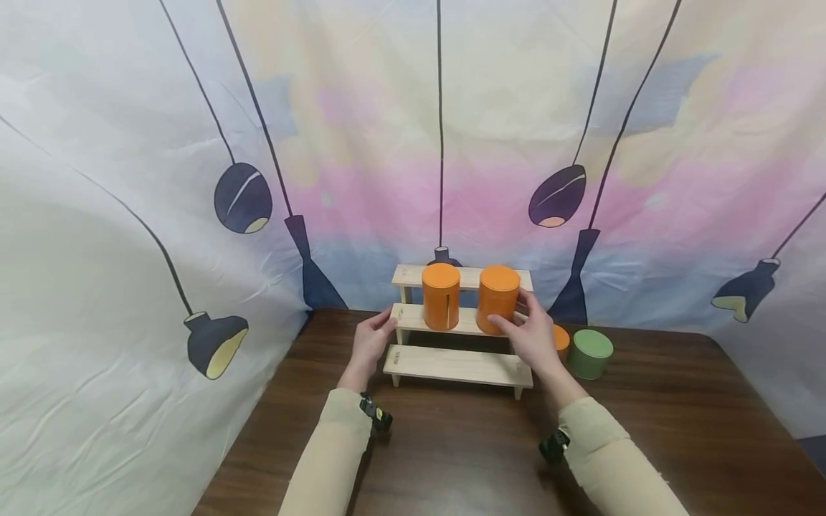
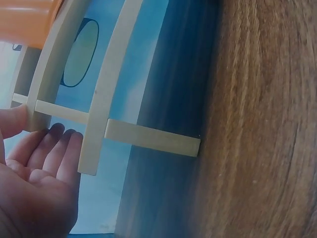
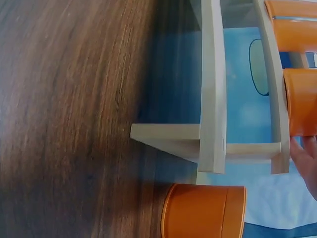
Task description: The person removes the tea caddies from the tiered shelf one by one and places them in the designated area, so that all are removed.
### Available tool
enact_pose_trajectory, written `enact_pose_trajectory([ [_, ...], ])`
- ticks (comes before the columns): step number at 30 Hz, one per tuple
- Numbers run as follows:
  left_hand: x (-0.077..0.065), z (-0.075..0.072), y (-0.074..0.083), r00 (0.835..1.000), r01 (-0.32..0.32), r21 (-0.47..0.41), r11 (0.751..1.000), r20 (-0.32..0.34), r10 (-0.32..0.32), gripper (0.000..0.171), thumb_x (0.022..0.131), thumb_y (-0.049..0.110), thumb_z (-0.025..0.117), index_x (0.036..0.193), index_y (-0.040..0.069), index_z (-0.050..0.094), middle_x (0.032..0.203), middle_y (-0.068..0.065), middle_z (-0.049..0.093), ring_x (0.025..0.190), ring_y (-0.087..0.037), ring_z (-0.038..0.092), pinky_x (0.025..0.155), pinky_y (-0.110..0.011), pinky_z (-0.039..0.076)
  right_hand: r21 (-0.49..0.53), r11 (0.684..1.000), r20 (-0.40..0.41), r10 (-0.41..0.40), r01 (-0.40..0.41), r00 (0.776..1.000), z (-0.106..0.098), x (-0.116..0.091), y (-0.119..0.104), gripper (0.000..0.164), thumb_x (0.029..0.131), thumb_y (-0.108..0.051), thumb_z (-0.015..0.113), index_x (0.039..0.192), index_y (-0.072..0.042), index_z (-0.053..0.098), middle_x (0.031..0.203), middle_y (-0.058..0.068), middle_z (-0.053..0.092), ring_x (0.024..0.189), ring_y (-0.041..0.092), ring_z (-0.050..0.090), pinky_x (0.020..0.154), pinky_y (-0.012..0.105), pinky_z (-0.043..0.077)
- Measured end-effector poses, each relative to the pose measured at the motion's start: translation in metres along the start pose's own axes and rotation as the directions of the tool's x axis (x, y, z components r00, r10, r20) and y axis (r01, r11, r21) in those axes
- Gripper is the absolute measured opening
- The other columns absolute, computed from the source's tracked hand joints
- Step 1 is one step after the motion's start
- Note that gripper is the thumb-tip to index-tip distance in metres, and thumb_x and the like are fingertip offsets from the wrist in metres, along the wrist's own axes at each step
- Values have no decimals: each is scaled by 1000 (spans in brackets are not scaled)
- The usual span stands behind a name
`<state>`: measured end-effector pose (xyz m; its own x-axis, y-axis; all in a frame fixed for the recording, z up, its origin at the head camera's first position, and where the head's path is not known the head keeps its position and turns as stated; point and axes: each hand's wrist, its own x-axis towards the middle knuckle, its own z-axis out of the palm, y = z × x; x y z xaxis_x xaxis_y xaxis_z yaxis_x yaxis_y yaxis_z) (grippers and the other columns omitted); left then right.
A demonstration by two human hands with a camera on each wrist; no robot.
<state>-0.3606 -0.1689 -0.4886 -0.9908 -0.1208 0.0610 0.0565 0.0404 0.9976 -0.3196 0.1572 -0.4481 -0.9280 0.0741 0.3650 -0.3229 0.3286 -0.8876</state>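
Note:
A three-tiered wooden stand [image 1: 452, 364] is on the table against the hanging cloth. Two orange canisters [image 1: 441, 297] stand side by side on its middle tier. My right hand [image 1: 537, 338] holds the right-hand orange canister [image 1: 498, 295], thumb across the front and fingers at its right side. The canister's base sits at the tier in the right wrist view. My left hand [image 1: 371, 342] grips the left end of the middle tier. In the left wrist view the thumb lies over that board and the other fingers are beneath it.
Right of the stand, a third orange canister [image 3: 203, 212] and a green canister [image 1: 590, 354] stand on the dark wooden table [image 1: 439, 459]. A cloth [image 1: 387, 143] printed with hanging lamps rises right behind the stand.

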Motion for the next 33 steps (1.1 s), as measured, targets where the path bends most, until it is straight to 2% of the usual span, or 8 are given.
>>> enact_pose_trajectory([
  [6, -1, 4, 0, 1000, -15, -19, 1000, 16, 15, 45, 108, 11, 65, 151, 2, 59, 152, -23, 58, 136, -37, 60, 113, -49, 49, 7, 1000, -33, 6, -5, 999, -2, -1, 2, 79, 93, -23, 88, 156, -3, 46, 151, 24, 53, 140, 43, 54, 113, 56, 49],
  [17, -1, 8, 0, 999, -48, 16, 999, -11, 48, 43, 108, 10, 64, 151, 3, 60, 152, -22, 58, 136, -37, 60, 112, -49, 50, 37, 999, -66, 11, -9, 998, 1, -4, 7, 80, 92, -28, 88, 156, -2, 47, 154, 22, 53, 142, 40, 53, 116, 54, 46],
  [22, 0, 4, 2, 998, -65, 59, 996, 17, 64, 44, 108, 10, 65, 150, 1, 59, 153, -22, 57, 137, -38, 58, 112, -49, 50, 38, 999, -61, 13, -10, 998, 2, -4, 9, 81, 93, -30, 88, 157, -3, 46, 155, 21, 53, 143, 39, 52, 117, 54, 45],
  [29, 2, -4, 7, 998, -59, 196, 979, 50, 50, 47, 108, 15, 66, 153, 6, 57, 155, -18, 56, 141, -39, 55, 114, -54, 48, 9, 1000, -32, -5, 5, 999, 2, -4, 9, 81, 94, -28, 87, 159, -6, 44, 156, 20, 52, 144, 39, 52, 117, 53, 45],
  [33, 3, -6, 8, 998, -55, 206, 977, 53, 45, 47, 108, 15, 66, 153, 6, 57, 156, -17, 55, 144, -39, 52, 116, -54, 46, -4, 1000, 11, 25, -25, 1000, 1, -3, 7, 86, 96, -31, 85, 164, -9, 37, 159, 21, 49, 145, 39, 51, 119, 52, 44],
])
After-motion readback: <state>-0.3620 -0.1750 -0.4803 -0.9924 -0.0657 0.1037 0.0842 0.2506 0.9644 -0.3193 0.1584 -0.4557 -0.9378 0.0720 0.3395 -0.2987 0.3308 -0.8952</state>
